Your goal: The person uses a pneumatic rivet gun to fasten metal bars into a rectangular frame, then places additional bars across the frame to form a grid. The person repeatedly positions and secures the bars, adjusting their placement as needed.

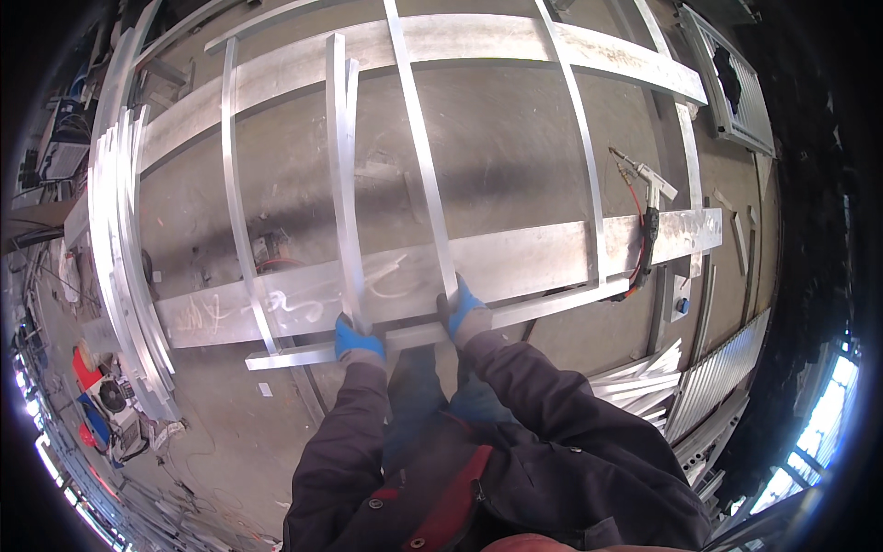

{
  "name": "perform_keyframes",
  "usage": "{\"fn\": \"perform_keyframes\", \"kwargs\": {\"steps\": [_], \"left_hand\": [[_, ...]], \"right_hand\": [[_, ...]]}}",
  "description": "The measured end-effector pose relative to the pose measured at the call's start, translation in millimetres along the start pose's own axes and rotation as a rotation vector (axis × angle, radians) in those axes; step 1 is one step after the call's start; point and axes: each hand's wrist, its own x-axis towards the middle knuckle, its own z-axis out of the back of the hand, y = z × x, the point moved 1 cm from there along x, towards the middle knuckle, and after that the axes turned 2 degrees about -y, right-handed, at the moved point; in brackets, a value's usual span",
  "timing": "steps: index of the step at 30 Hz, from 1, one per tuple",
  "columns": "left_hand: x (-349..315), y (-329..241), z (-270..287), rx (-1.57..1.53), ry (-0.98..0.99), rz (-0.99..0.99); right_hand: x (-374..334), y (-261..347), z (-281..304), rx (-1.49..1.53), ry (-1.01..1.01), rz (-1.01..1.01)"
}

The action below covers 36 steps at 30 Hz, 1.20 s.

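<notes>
Both of my hands wear blue gloves and sit at the near side of a frame of silvery metal bars. My left hand [358, 341] is closed around the near end of a square metal tube [340, 166], with a second tube lying close along it. My right hand [463, 311] grips the near end of another long tube [418, 138], to the right. Under both hands a long cross tube [543, 305] runs sideways in front of my body. These lengthwise tubes rest across two wide flat beams, a near beam [515, 255] and a far beam [469, 37].
A handheld gun-shaped tool [655, 189] with a cable lies across the near beam at right. Long tubes [118, 230] are stacked at left. More metal strips [639, 382] lie low at right. A slatted panel [731, 83] stands far right, and equipment [110, 396] clutters the left floor.
</notes>
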Motion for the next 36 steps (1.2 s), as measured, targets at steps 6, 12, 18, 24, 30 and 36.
{"fn": "perform_keyframes", "kwargs": {"steps": [6, 12, 18, 24, 30, 36], "left_hand": [[-8.8, -18.7, 11.3, 0.072, -0.022, 0.002], [-11.8, -29.7, 15.9, 0.074, -0.002, 0.055], [-6.7, -13.7, 4.8, 0.049, -0.024, 0.035], [-5.0, -6.4, 0.7, 0.068, -0.038, 0.011], [-6.7, -12.0, 3.2, 0.071, -0.042, 0.016], [-8.0, -18.6, 6.4, 0.041, -0.009, 0.048]], "right_hand": [[-1.2, -4.0, -2.2, 0.009, -0.018, 0.028], [-0.1, -7.4, -4.4, 0.026, -0.03, 0.045], [0.5, -3.9, 0.6, 0.051, 0.017, 0.037], [-0.2, -1.8, 0.5, 0.03, 0.002, 0.027], [1.6, -1.1, -1.3, 0.022, 0.011, 0.024], [3.3, -4.4, -5.2, 0.029, 0.046, 0.018]]}}
